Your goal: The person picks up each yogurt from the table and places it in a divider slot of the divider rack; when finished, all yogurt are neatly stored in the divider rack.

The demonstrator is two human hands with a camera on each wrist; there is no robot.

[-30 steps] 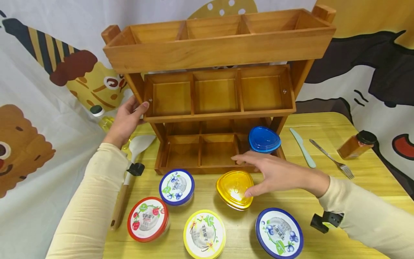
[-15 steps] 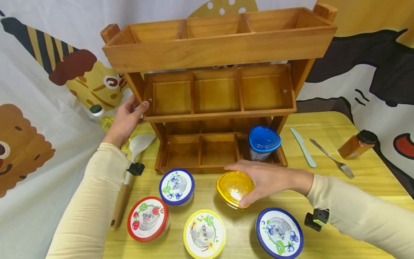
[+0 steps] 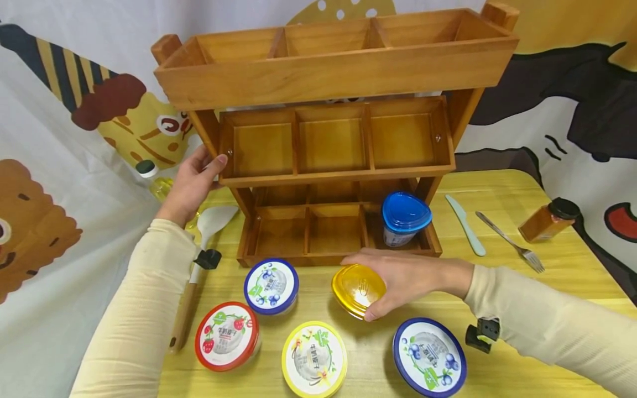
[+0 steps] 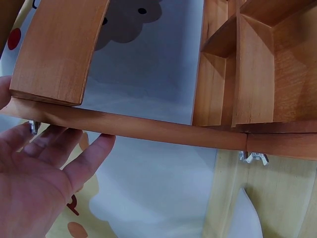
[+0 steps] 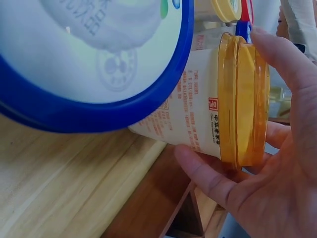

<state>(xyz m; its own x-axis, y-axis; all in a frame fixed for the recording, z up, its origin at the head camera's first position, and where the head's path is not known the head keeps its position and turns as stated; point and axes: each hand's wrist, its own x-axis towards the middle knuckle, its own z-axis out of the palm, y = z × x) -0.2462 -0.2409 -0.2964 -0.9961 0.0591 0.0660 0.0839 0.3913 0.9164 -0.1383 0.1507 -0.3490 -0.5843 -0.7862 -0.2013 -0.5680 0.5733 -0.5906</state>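
My left hand (image 3: 191, 179) holds the left side of a three-tier wooden rack (image 3: 338, 77), thumb at the middle tray's edge. In the left wrist view its fingers (image 4: 94, 156) lie against the side post (image 4: 148, 128). In front of the rack, my right hand (image 3: 408, 276) grips a tub with an amber-yellow lid (image 3: 357, 290). The right wrist view shows the tub's white printed side (image 5: 198, 106) between thumb and fingers, close to the wooden tabletop. A blue-lidded tub (image 3: 405, 213) stands in the bottom tier's right compartment.
Round tubs with blue (image 3: 271, 286), red (image 3: 226, 336), yellow (image 3: 314, 359) and larger blue (image 3: 430, 357) rims stand in front. A spatula (image 3: 214, 221) and oil bottle (image 3: 159, 185) are left. A knife (image 3: 465, 224), fork (image 3: 512, 243) and spice jar (image 3: 549, 221) lie right.
My right hand has moved left and down from beside the blue-lidded tub and closed around the yellow-lidded tub. The left hand stays on the rack.
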